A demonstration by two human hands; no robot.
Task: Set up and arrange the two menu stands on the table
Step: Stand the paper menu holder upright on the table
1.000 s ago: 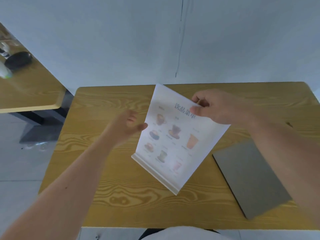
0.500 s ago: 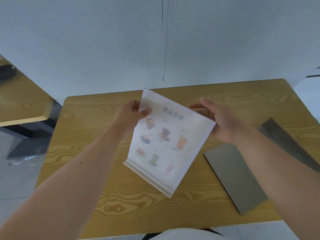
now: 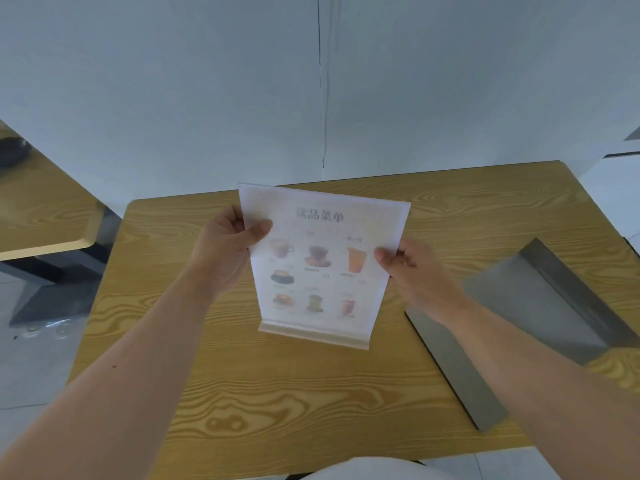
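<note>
Left hand (image 3: 228,251) and right hand (image 3: 412,268) each pinch a side edge of the drinks menu stand (image 3: 322,265), held above the counter (image 3: 277,393). Second stand (image 3: 526,323) lies flat, right. Risk: uneven lowering tips the base; smooth panel may slip.

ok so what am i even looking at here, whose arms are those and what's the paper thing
There is no machine here. A camera worn on a person's head looks forward and down, so the two bare arms are the wearer's own. The left hand and right hand pinch the side edges of a menu stand: a clear upright sheet with drink pictures and a pale base strip. Whether its base touches the wooden table is hard to tell. To the right, a grey stand lies on the table. Another table stands at left.
</note>
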